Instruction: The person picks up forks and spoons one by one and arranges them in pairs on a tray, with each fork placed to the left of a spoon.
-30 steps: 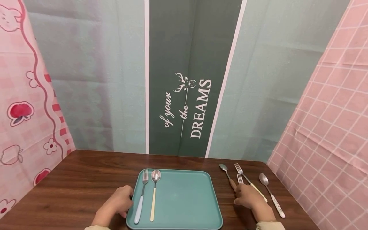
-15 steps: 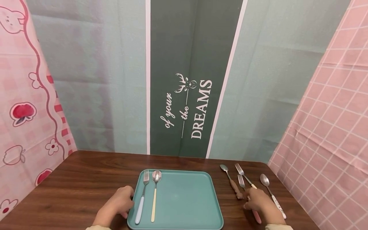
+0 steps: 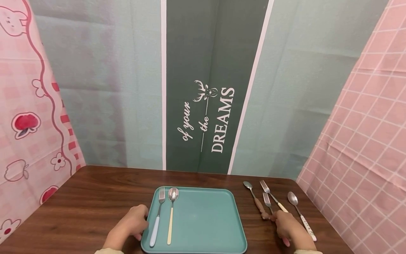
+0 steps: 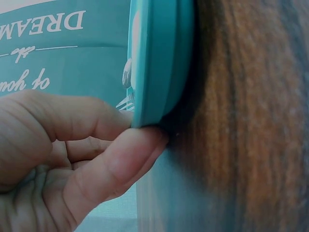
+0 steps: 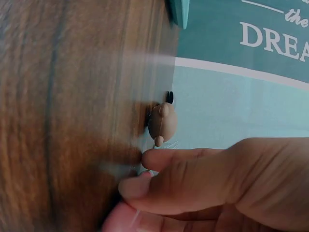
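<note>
My left hand (image 3: 132,220) pinches the left rim of a teal tray (image 3: 203,222); the left wrist view shows thumb and forefinger at the tray's edge (image 4: 161,63). On the tray lie a fork (image 3: 154,231) with a pale blue handle and a spoon (image 3: 170,225) with a cream handle. Right of the tray, my right hand (image 3: 285,225) holds a pink-handled fork (image 3: 267,200) by its handle, most of which the fingers hide. The handle's pink end (image 5: 119,220) shows below the thumb in the right wrist view. The fork lies low at the tabletop.
A brown-handled spoon (image 3: 258,204) with a rounded figure at its end lies just left of the right hand. A yellow-handled fork (image 3: 273,196) and a spoon with a patterned white handle (image 3: 306,225) lie close by. Fabric hangs behind the wooden table (image 3: 111,187).
The right hand has shifted right, off the brown-handled spoon's end, which now shows, and lies over the pink-handled fork's handle. The left hand stays at the tray's rim.
</note>
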A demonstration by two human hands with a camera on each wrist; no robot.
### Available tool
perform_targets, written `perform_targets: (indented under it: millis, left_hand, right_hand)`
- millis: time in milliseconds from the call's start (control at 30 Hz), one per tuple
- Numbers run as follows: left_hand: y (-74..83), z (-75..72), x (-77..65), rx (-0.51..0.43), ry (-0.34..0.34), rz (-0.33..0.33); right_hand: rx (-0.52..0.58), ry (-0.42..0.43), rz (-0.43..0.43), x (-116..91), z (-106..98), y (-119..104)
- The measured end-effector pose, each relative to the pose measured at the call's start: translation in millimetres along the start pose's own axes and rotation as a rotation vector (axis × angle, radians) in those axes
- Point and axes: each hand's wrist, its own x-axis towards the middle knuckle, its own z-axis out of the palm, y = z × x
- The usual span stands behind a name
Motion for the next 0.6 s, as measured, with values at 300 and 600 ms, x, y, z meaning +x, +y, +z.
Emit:
perform_targets:
  millis: [300, 600]
  left_hand:
    - [0.5, 0.1, 0.0, 0.009, 0.006, -0.003]
    - [0.9, -1.4, -1.6, 0.005, -0.002, -0.006]
  right_hand:
    - [0.043, -0.021, 0.009, -1.2, 1.2, 3.4]
    - [0.053, -0.001, -0.026, -4.1, -0.3, 2.9]
